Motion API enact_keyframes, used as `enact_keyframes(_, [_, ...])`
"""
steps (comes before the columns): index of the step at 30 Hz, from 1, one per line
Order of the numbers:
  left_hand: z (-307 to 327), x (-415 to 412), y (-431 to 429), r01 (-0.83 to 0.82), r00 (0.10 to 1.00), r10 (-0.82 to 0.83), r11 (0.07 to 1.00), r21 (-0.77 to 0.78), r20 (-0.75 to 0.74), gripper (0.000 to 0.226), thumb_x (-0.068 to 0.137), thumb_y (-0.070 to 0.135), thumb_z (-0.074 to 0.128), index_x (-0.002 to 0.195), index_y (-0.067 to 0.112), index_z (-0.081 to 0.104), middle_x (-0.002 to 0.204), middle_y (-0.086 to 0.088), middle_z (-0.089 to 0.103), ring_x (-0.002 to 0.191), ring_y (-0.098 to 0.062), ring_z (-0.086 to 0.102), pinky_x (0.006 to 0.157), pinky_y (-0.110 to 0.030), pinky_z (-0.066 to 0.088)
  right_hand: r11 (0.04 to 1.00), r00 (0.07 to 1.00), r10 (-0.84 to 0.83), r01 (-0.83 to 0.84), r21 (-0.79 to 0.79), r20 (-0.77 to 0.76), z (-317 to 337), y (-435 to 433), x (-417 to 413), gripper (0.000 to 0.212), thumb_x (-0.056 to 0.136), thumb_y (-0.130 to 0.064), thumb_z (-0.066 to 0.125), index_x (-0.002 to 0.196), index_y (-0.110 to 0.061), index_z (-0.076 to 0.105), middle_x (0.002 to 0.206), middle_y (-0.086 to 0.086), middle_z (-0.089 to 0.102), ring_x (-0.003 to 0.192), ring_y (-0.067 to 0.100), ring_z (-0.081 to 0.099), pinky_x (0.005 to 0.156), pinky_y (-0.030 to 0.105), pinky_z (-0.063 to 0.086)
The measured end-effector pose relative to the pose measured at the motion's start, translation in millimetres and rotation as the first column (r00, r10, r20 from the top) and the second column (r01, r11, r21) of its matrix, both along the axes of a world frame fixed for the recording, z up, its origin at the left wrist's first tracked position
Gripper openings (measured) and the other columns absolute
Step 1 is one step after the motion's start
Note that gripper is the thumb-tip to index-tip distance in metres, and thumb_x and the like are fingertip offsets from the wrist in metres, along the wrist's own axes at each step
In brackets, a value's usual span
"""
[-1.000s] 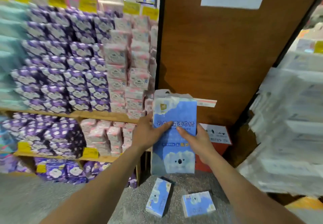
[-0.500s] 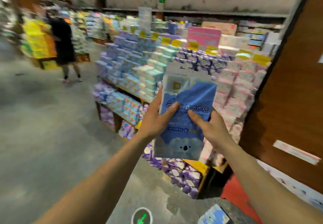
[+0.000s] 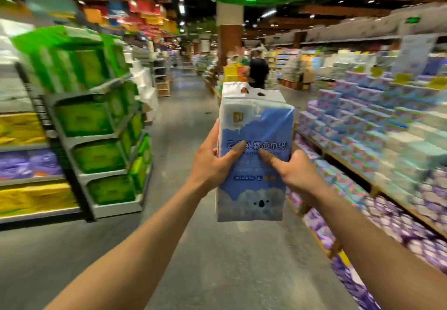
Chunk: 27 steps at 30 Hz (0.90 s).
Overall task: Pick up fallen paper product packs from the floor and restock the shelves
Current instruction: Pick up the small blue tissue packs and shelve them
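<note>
L hand [image 3: 212, 164] grips the blue tissue pack [image 3: 256, 196] at its left edge, thumb across the front. R hand [image 3: 294, 173] grips the right edge, same way. We're holding it upright, long axis vertical, handle end up, mid-aisle above the floor [image 3: 217, 268], shelves [image 3: 377, 154] to our right.

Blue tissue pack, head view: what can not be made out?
Small print on the blue tissue pack: blurred; its back faces away.
Fingertips of the left hand and right hand: hidden behind the pack.
Labels of the shelf packs on the right: motion blur.
Legs of the person in the aisle: hidden by the pack.
</note>
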State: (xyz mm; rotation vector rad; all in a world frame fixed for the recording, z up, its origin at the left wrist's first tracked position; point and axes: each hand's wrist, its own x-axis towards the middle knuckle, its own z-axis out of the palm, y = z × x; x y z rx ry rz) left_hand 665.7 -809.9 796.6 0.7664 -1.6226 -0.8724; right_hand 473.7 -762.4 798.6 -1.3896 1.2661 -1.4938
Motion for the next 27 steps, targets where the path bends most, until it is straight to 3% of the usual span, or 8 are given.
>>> enact_keyframes(7, [-8,162,-96,-0.288,0.956,0.290,0.956,0.057,-0.051,0.077,0.071,0.053,0.083,0.140,0.041,0.051,0.118,0.010,0.073,0.107,-0.014,0.071,0.088,-0.045,0.061,0.953,0.952,0.304,-0.303,0.014,-0.033,0,-150,152,0.029,0.085,-0.026,0.078,0.110,-0.015,0.067,0.093,-0.009,0.079,0.082,0.011,0.076,0.063,0.029,0.062])
enact_keyframes(9, [-10,205,-128,-0.391,0.918,0.394,0.919,0.053,-0.048,0.075,0.071,0.053,0.083,0.139,0.043,0.051,0.116,0.012,0.072,0.106,-0.012,0.071,0.086,-0.043,0.062,0.923,0.923,0.384,-0.384,0.000,-0.025,-1,-199,196,0.033,0.086,-0.020,0.078,0.115,-0.013,0.062,0.093,-0.010,0.078,0.081,0.007,0.076,0.060,0.023,0.059])
enact_keyframes(13, [-2,292,-195,-0.558,0.828,0.559,0.829,0.041,-0.037,0.096,0.065,0.066,0.081,0.149,0.037,0.043,0.122,0.008,0.071,0.109,-0.014,0.070,0.086,-0.045,0.062,0.834,0.833,0.549,-0.552,-0.026,-0.072,11,-297,287,0.030,0.090,-0.015,0.073,0.117,-0.010,0.060,0.101,-0.005,0.075,0.080,0.003,0.074,0.059,0.019,0.057])
enact_keyframes(19, [17,418,-270,-0.735,0.675,0.735,0.677,0.039,-0.053,0.090,0.066,0.068,0.079,0.145,0.038,0.048,0.119,0.011,0.072,0.106,-0.005,0.070,0.087,-0.042,0.062,0.714,0.713,0.692,-0.699,-0.041,-0.110,30,-415,429,0.045,0.084,-0.030,0.078,0.123,-0.013,0.062,0.111,0.000,0.077,0.094,0.015,0.076,0.071,0.032,0.063])
enact_keyframes(22, [15,482,-300,-0.777,0.625,0.779,0.627,0.050,-0.056,0.088,0.067,0.068,0.079,0.144,0.040,0.048,0.121,0.012,0.071,0.109,-0.008,0.069,0.088,-0.042,0.061,0.643,0.642,0.760,-0.765,-0.023,-0.105,32,-457,500,0.036,0.089,-0.019,0.075,0.121,-0.010,0.062,0.107,0.001,0.077,0.087,0.011,0.076,0.060,0.024,0.060])
enact_keyframes(24, [14,521,-317,-0.803,0.591,0.804,0.594,0.046,-0.063,0.088,0.070,0.066,0.080,0.146,0.038,0.047,0.123,0.014,0.070,0.111,-0.002,0.066,0.088,-0.031,0.060,0.608,0.607,0.787,-0.794,-0.030,-0.110,31,-483,545,0.037,0.089,-0.017,0.075,0.122,-0.008,0.061,0.110,0.003,0.077,0.088,0.012,0.076,0.060,0.024,0.059])
enact_keyframes(27, [12,594,-348,-0.845,0.534,0.845,0.535,0.017,-0.043,0.081,0.074,0.063,0.076,0.146,0.038,0.048,0.121,0.023,0.066,0.105,0.020,0.057,0.076,-0.007,0.052,0.557,0.560,0.816,-0.828,-0.063,-0.145,28,-523,624,0.051,0.080,-0.033,0.078,0.124,-0.013,0.061,0.114,0.001,0.076,0.096,0.016,0.076,0.074,0.035,0.063])
